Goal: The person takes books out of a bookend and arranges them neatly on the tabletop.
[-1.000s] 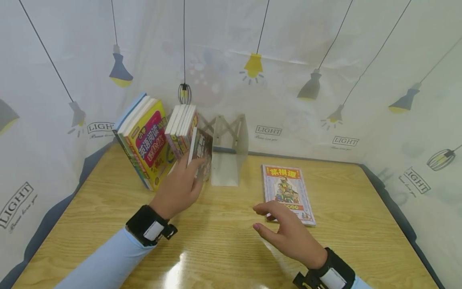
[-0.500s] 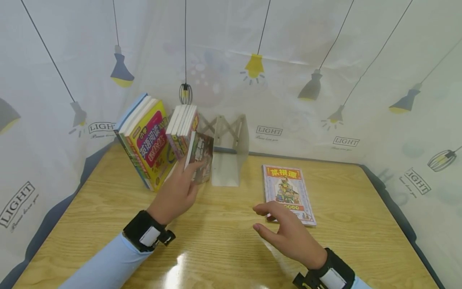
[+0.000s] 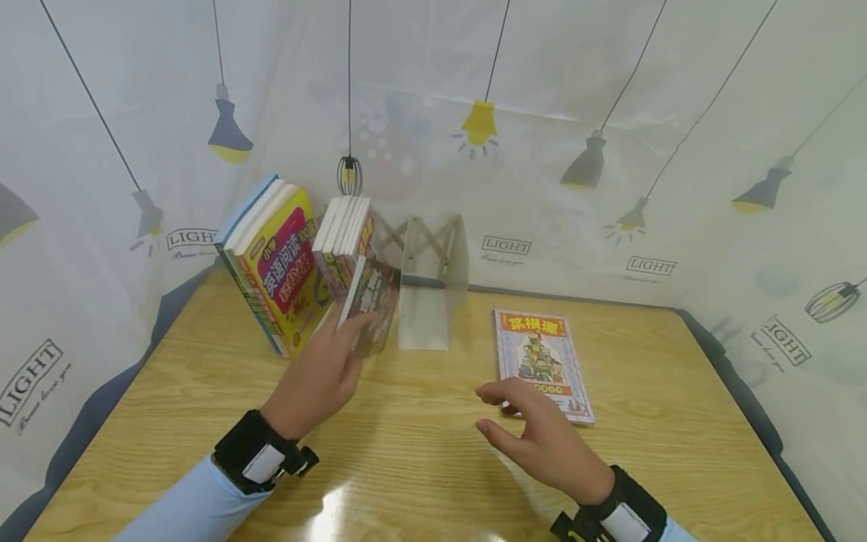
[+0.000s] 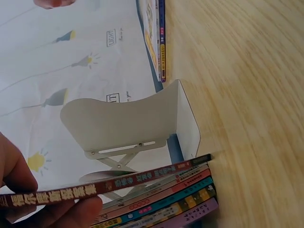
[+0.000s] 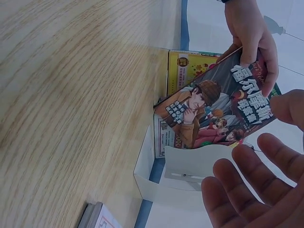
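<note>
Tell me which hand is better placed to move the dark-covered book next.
The left hand, I'd judge: it pinches the dark-covered book. The right hand is empty and nearer the flat book on the table.

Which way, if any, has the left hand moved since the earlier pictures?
Yes: judged against the white bookend in the head view, the left hand, gripping the dark book, has moved down and left in the picture.
</note>
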`<state>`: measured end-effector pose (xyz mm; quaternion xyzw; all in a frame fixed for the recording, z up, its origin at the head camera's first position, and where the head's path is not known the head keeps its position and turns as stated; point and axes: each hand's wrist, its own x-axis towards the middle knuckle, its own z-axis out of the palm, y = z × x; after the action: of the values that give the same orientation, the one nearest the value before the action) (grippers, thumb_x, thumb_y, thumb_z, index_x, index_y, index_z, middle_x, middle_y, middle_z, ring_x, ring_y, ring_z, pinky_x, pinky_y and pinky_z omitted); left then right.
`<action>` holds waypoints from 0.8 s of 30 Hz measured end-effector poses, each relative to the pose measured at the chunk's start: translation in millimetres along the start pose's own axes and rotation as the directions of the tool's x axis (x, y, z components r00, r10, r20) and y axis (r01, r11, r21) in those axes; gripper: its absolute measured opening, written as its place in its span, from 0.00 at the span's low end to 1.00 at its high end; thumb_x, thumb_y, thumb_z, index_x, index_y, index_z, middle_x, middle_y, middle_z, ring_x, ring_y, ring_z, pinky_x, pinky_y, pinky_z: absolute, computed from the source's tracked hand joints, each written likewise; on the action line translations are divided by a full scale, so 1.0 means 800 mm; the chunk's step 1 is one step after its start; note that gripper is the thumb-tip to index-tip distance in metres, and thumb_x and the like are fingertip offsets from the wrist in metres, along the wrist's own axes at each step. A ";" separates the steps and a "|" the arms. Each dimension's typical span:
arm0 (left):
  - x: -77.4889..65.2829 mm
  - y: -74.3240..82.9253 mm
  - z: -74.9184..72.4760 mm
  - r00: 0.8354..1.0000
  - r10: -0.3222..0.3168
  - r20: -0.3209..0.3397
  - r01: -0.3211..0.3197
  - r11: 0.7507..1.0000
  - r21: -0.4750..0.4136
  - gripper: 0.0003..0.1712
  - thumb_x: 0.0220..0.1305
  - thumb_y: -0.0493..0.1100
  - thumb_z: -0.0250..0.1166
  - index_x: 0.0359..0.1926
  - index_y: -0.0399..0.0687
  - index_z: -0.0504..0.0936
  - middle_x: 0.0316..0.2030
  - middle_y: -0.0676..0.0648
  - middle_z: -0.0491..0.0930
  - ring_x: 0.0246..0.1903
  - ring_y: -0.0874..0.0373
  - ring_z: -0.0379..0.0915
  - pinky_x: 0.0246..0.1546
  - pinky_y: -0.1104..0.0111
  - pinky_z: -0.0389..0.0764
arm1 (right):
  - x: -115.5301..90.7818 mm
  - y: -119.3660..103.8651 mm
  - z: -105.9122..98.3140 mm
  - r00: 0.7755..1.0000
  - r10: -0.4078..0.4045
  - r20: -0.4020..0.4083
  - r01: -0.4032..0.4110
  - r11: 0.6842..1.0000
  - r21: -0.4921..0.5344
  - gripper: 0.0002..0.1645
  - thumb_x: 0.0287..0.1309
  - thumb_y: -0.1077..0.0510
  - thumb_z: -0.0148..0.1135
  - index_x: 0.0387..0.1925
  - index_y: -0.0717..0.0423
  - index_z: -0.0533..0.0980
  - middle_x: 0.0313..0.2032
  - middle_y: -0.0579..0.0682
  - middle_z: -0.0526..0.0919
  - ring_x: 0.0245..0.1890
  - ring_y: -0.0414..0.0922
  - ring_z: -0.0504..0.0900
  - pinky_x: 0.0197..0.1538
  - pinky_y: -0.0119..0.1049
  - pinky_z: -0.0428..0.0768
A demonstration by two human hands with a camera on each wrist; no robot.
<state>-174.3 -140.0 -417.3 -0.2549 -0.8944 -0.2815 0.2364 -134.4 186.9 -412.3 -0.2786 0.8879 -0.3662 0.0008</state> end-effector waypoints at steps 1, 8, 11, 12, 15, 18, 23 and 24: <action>-0.001 0.002 -0.002 1.000 0.000 0.004 0.000 1.000 0.007 0.34 0.59 0.25 0.54 0.68 0.41 0.69 0.70 0.33 0.62 0.61 0.42 0.72 0.38 0.62 0.85 | 0.000 0.000 0.000 1.000 -0.001 -0.001 0.001 1.000 0.001 0.20 0.66 0.46 0.65 0.57 0.38 0.75 0.53 0.37 0.80 0.52 0.37 0.79 0.52 0.41 0.84; -0.009 0.016 -0.017 1.000 0.018 0.025 -0.020 0.997 0.072 0.38 0.54 0.21 0.54 0.68 0.42 0.69 0.71 0.33 0.61 0.64 0.41 0.69 0.34 0.64 0.85 | 0.001 0.003 0.002 1.000 -0.011 -0.007 0.011 1.000 -0.004 0.18 0.67 0.45 0.63 0.57 0.39 0.76 0.53 0.37 0.81 0.51 0.37 0.80 0.52 0.38 0.83; -0.014 0.023 -0.024 0.999 0.001 0.053 -0.006 0.996 0.087 0.39 0.54 0.21 0.54 0.68 0.43 0.69 0.73 0.36 0.60 0.63 0.43 0.71 0.26 0.71 0.81 | 0.001 0.005 0.002 1.000 -0.003 0.001 0.003 1.000 -0.001 0.18 0.68 0.45 0.62 0.57 0.39 0.76 0.53 0.37 0.80 0.52 0.39 0.80 0.53 0.39 0.83; -0.015 0.025 -0.027 0.998 -0.009 0.062 0.004 0.996 0.091 0.39 0.54 0.22 0.54 0.68 0.44 0.69 0.73 0.36 0.59 0.63 0.43 0.71 0.24 0.73 0.79 | 0.001 0.005 0.002 1.000 0.000 0.004 0.000 1.000 0.001 0.18 0.68 0.45 0.61 0.57 0.39 0.75 0.53 0.37 0.80 0.52 0.41 0.80 0.53 0.39 0.83; -0.020 0.030 -0.035 0.996 -0.037 0.082 0.029 0.994 0.103 0.38 0.56 0.22 0.54 0.68 0.46 0.70 0.74 0.36 0.58 0.61 0.42 0.73 0.17 0.77 0.69 | 0.000 0.005 0.002 1.000 0.006 0.008 -0.006 1.000 0.005 0.18 0.68 0.44 0.61 0.57 0.39 0.75 0.53 0.37 0.80 0.53 0.44 0.81 0.53 0.40 0.83; -0.024 0.035 -0.043 0.995 -0.047 0.084 0.038 0.994 0.105 0.37 0.56 0.23 0.55 0.68 0.48 0.71 0.74 0.35 0.59 0.58 0.42 0.77 0.18 0.77 0.69 | 0.000 0.004 0.001 1.000 0.009 0.008 -0.009 1.000 0.006 0.18 0.68 0.45 0.61 0.57 0.40 0.75 0.53 0.38 0.80 0.53 0.45 0.81 0.53 0.40 0.83; -0.031 0.041 -0.053 0.997 -0.032 0.067 0.025 0.995 0.101 0.36 0.55 0.23 0.58 0.65 0.49 0.73 0.73 0.36 0.62 0.50 0.45 0.80 0.20 0.73 0.75 | 0.000 0.004 0.002 1.000 0.005 0.006 -0.005 1.000 -0.007 0.18 0.68 0.45 0.61 0.57 0.40 0.76 0.53 0.38 0.80 0.51 0.39 0.80 0.53 0.39 0.83; -0.033 0.042 -0.054 0.998 -0.026 0.062 0.019 0.995 0.100 0.36 0.55 0.23 0.58 0.65 0.50 0.73 0.72 0.36 0.63 0.49 0.45 0.80 0.20 0.73 0.76 | 0.000 0.004 0.002 1.000 0.004 0.006 -0.004 1.000 -0.006 0.18 0.68 0.45 0.61 0.57 0.39 0.76 0.53 0.37 0.80 0.51 0.38 0.80 0.53 0.39 0.83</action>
<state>-122.8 -151.6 -388.0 -0.2415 -0.9172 -0.2310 0.2170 -136.0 187.8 -415.6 -0.2778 0.8896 -0.3625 0.0031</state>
